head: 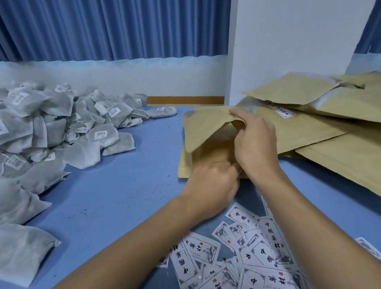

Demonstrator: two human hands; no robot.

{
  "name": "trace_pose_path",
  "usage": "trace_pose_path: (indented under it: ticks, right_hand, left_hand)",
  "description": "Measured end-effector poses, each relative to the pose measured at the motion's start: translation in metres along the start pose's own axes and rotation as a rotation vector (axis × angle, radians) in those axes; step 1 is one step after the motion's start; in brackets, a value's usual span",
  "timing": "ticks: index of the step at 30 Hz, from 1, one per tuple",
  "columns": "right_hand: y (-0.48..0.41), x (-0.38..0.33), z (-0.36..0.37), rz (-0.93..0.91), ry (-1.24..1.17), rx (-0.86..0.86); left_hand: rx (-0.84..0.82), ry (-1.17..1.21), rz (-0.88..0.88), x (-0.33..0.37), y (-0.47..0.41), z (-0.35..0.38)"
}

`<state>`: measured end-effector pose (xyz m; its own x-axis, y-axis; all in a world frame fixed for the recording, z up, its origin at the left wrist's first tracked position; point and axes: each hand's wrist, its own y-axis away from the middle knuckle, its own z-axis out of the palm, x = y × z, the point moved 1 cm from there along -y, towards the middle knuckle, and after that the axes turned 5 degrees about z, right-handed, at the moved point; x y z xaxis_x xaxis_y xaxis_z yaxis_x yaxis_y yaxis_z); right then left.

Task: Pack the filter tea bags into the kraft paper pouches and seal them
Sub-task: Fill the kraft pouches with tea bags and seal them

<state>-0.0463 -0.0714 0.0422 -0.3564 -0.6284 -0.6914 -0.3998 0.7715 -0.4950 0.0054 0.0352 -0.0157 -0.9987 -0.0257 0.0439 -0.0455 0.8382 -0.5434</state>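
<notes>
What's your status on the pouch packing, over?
Right hand pinches kraft pouch mouth open. Left hand at its near edge, blurred. Tea bags piled left. Nothing in the way.

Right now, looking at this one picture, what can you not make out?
Head view, the left hand: motion-blurred, so whether it holds anything is unclear.
Inside of the kraft pouch: hidden by its own flap and the right hand.
Tags on the tea bags: print too small to read.
Pile of paper labels: cut off by the bottom edge.
</notes>
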Motion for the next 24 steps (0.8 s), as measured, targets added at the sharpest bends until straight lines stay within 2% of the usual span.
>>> trace_pose_path:
  ticks: [2,3,4,6,8,12,15,20,24]
  right_hand:
    - [-0.002,0.001,-0.001,-0.058,0.033,-0.013]
    - [-0.002,0.0,-0.001,-0.077,0.064,-0.027]
    - [-0.001,-0.002,-0.001,-0.094,0.102,-0.043]
    - [0.001,-0.004,-0.001,-0.118,0.171,-0.086]
    - [0.001,-0.006,-0.001,-0.132,0.198,-0.104]
    - [0.001,-0.006,-0.001,-0.111,0.246,-0.115]
    - [0.0,-0.002,-0.001,-0.1,0.267,-0.139]
    - [0.0,0.0,0.0,-0.086,0.267,-0.142]
    - [-0.003,0.004,0.003,-0.065,0.247,-0.14]
  left_hand:
    - [0.149,0.135,0.153,0.009,0.021,-0.005]
    - [0.167,0.196,0.207,0.012,0.031,-0.007]
    - [0.1,0.259,0.226,0.015,0.039,-0.007]
    - [-0.219,0.335,0.131,0.021,0.047,-0.004]
    - [-0.387,0.371,-0.037,0.021,0.047,-0.001]
    - [-0.436,0.251,-0.2,0.013,0.037,-0.004]
    - [-0.475,0.319,-0.322,0.009,0.032,-0.006]
    - [-0.568,0.382,-0.395,0.007,0.031,-0.01]
    - [-0.523,0.541,-0.492,0.002,0.032,-0.018]
